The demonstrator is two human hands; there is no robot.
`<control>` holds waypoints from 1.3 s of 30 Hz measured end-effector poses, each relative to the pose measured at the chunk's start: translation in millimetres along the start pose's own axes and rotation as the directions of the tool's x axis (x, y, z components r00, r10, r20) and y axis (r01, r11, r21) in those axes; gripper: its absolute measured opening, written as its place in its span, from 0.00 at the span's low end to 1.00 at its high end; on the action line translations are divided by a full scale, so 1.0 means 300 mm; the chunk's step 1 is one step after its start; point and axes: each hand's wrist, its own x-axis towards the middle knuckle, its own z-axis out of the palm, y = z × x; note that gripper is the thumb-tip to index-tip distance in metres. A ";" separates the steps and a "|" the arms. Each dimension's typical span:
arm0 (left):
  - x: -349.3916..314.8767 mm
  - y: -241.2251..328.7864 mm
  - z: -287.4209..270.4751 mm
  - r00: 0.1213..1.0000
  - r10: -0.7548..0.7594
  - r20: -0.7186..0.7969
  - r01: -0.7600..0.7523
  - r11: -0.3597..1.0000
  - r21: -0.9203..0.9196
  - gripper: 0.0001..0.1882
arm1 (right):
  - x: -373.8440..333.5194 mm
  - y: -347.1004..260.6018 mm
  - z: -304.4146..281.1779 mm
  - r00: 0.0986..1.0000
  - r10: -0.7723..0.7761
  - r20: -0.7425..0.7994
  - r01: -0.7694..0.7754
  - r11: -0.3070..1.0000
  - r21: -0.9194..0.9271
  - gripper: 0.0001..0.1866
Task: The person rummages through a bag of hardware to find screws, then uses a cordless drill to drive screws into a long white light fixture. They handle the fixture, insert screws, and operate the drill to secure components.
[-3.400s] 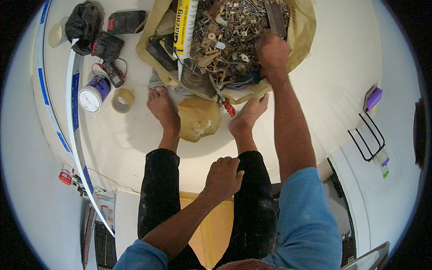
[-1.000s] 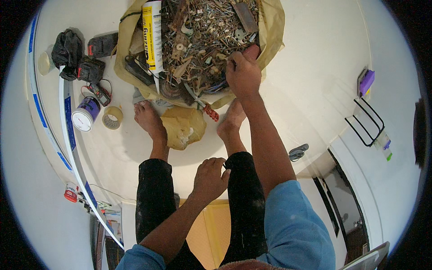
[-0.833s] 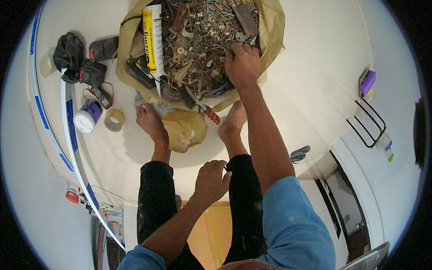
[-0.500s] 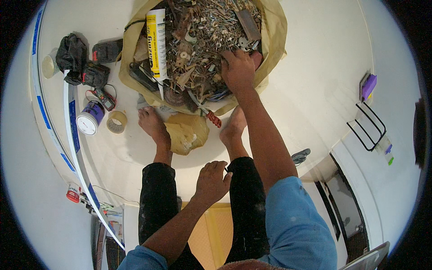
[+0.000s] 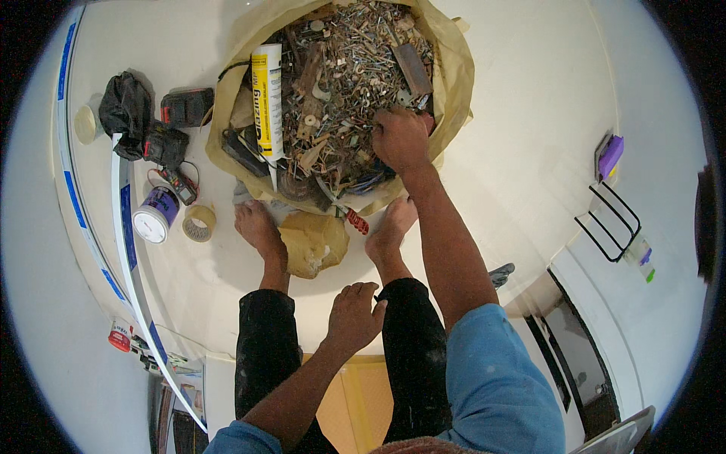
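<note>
My right hand (image 5: 401, 140) reaches into a large yellowish cloth bag (image 5: 454, 91). Its fingers are bent down onto a heap of screws and metal scraps (image 5: 355, 68), and their tips are hidden. Beside my right knee, my left hand (image 5: 354, 316) is held low with its fingers curled; whatever may be in it is hidden. A white and yellow sealant tube (image 5: 268, 102) lies along the heap's left side. A flat, dark metal piece (image 5: 412, 68) rests on the right of the heap. At the bag's near rim a red-handled tool (image 5: 357, 221) sticks out.
A crumpled yellow bag (image 5: 312, 246) lies between my feet. On the left are a roll of tape (image 5: 199, 223), a white and purple tub (image 5: 156, 214), a meter (image 5: 179, 185), black battery packs (image 5: 187, 107) and a long white strip (image 5: 125, 219). A black wire rack (image 5: 612, 223) stands at right.
The bag and surrounding things sit slightly lower in view. My right hand stays at the heap with its fingers more bunched. My left hand has barely moved.
</note>
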 end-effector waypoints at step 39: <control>0.036 0.018 0.005 0.992 0.096 -0.083 -0.095 0.995 0.018 0.20 | 0.201 0.059 -0.034 0.934 0.282 -0.218 -0.293 0.956 -0.022 0.32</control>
